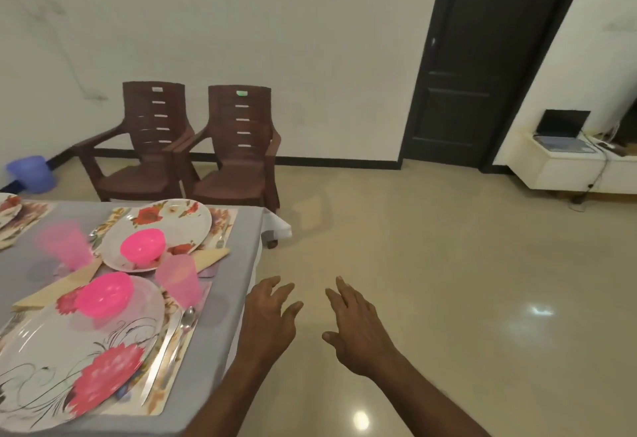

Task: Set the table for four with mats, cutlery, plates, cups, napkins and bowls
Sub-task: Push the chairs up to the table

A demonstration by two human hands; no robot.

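A grey-clothed table (220,350) fills the lower left. The near floral plate (51,367) lies on a mat (172,378) and carries a pink bowl (103,293); a knife (158,357) and spoon (186,319) lie to its right, a pink cup (179,279) stands behind them. A far plate (186,223) holds another pink bowl (143,245), with a second pink cup (65,243) and beige napkins (210,257) nearby. My left hand (270,319) and my right hand (358,326) hover over the floor beside the table's right edge, fingers spread, holding nothing.
Two brown plastic chairs (234,160) stand against the far wall behind the table. A blue bucket (32,174) sits at the left wall. A dark door (482,67) is at the right, and a laptop (562,133) rests on a low white shelf. Tiled floor (448,264) spreads rightward.
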